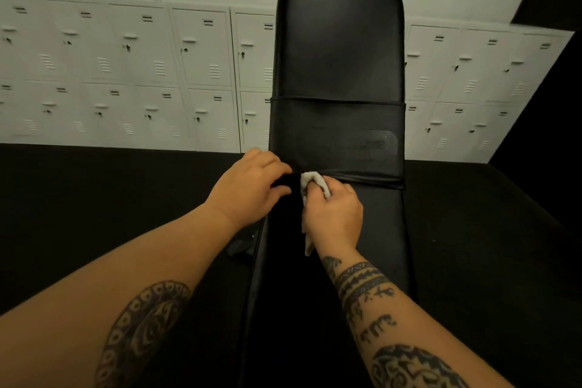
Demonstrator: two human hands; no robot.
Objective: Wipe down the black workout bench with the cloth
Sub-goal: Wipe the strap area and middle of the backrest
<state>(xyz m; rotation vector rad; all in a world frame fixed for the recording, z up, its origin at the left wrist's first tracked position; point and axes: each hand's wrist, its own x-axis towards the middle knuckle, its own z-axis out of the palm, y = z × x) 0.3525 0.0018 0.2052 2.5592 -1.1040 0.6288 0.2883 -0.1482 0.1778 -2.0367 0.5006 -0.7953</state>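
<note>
The cloth (311, 181) (soft, light, judged best held bunched) is pinched in the grip of the right hand (333, 217) at the middle seam of the black workout bench (340, 50). At its 9 o'clock, the grip of the left hand (252, 186) is curled on the bench's edge.

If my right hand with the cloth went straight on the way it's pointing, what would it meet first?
Probably the lower edge of the black band wrapped round the bench, right ahead of the cloth in the right hand. The left hand sits close beside that line; depth is unclear.
</note>
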